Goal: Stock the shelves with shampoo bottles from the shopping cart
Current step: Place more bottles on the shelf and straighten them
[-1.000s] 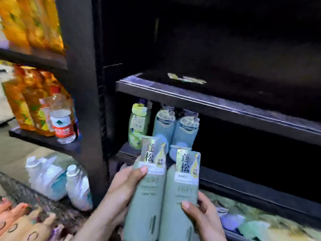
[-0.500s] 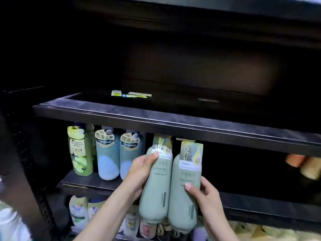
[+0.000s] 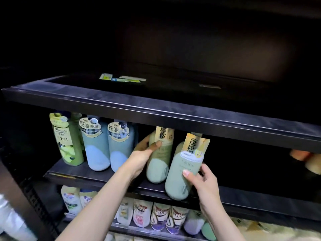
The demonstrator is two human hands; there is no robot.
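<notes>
Left hand [image 3: 144, 153] grasps rear bottle [image 3: 159, 160] on shelf [image 3: 104, 176]; right hand [image 3: 202, 180] grasps front bottle [image 3: 184, 171], base at shelf edge.

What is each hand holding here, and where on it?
Left hand grips one pale green shampoo bottle at its upper body, below the neck tag. Right hand grips the other green bottle at mid-body.

The upper shelf's front lip [image 3: 173, 113] hid the caps of the two pale green bottles [image 3: 160, 153] beneath it. Right of them, an orange object [image 3: 299, 154] sat blurred and cut by the frame edge. Below that shelf, small bottle labels [image 3: 140, 210] were unreadable.
</notes>
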